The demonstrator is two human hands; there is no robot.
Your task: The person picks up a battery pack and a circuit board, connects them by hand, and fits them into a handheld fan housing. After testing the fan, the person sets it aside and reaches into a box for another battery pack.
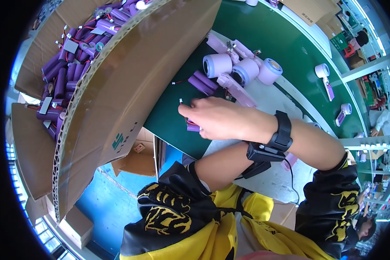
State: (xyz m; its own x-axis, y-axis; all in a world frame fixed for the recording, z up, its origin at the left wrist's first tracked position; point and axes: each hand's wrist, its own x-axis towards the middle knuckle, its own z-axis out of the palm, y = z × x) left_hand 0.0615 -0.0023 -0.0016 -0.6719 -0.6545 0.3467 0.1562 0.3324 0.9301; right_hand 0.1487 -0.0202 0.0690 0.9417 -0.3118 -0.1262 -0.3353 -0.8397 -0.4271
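My right hand reaches across to the left over the green tabletop, its fingers closed around a purple battery pack. A thin red wire with a small white connector sticks up by its fingertips. My left forearm passes beneath the right one, which hides the left hand and whatever it may hold. Just beyond my right hand lies another purple battery pack with a wire lead. Pale pink handheld fan-like housings with round heads and an open handle shell lie close by.
A tall cardboard box stands at the left edge of the green table, with many purple battery packs behind its wall. Two pink-and-white units lie at right. A black cable hangs from the wrist device.
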